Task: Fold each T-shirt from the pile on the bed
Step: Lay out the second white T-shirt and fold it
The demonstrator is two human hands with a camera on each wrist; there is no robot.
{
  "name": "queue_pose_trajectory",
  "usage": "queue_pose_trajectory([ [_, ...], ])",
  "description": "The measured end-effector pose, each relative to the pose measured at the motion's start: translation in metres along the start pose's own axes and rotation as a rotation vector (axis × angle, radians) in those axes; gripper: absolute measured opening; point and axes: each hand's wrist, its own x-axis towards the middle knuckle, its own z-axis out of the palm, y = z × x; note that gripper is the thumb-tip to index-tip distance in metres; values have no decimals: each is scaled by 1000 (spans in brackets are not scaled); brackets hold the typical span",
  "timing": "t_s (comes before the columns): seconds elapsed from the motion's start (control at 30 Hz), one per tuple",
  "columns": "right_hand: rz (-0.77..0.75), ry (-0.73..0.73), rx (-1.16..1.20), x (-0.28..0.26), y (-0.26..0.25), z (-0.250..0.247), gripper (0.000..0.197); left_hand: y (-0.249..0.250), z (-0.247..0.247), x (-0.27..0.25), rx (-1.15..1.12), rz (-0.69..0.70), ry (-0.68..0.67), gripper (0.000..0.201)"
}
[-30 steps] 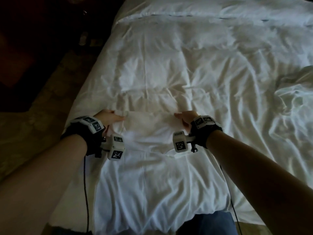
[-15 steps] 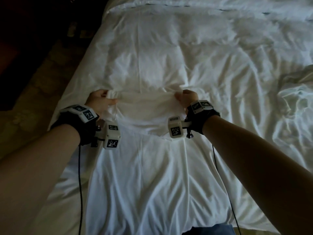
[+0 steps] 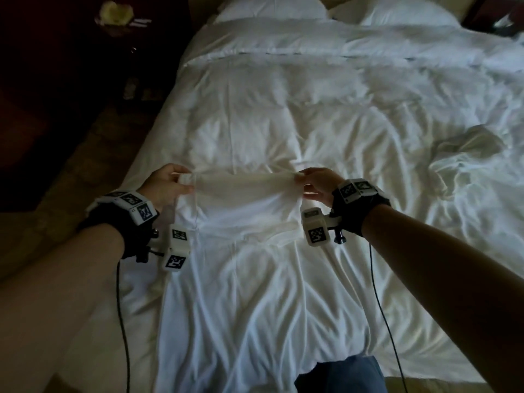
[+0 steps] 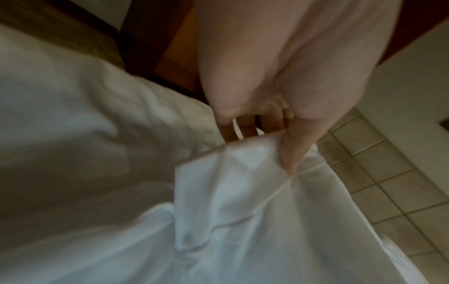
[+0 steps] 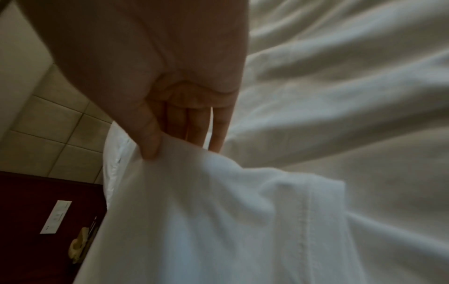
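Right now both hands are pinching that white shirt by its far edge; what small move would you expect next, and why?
Probably lowering that stretched edge onto the bed and smoothing it flat. The left hand and right hand each pinch a corner of the T-shirt, holding the far edge taut and lifted, while the rest lies wrinkled toward the person. It looks spread out, not yet folded.

A bedroom, likely a hotel room: a wide bed (image 3: 312,114) with white duvet, two pillows (image 3: 272,9), a dark wooden nightstand (image 3: 93,38), and tiled floor (image 4: 388,182).
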Motion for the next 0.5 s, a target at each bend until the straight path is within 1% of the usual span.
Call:
queue_pose_trajectory([
  [0.07, -18, -30, -19, -18, 2, -4, 16, 6, -5, -18, 22, 23, -28, 37],
  [0.1, -20, -41, -27, -27, 5, -5, 16, 7, -7, -29, 37, 32, -43, 38],
  [0.17, -11, -64, -42, -44, 12, -8, 12, 8, -11, -49, 81, 43, -92, 38],
  [0.27, 6, -80, -89, -65, 25, -11, 19, 3, -14, -76, 151, 73, -148, 36],
  [0.4, 23, -103, -212, -85, 46, -11, 21, -16, -15, -99, 302, 78, -142, 25],
  [0.5, 32, -146, -325, -100, 62, -5, 19, -30, -12, -111, 375, 96, -140, 27],
])
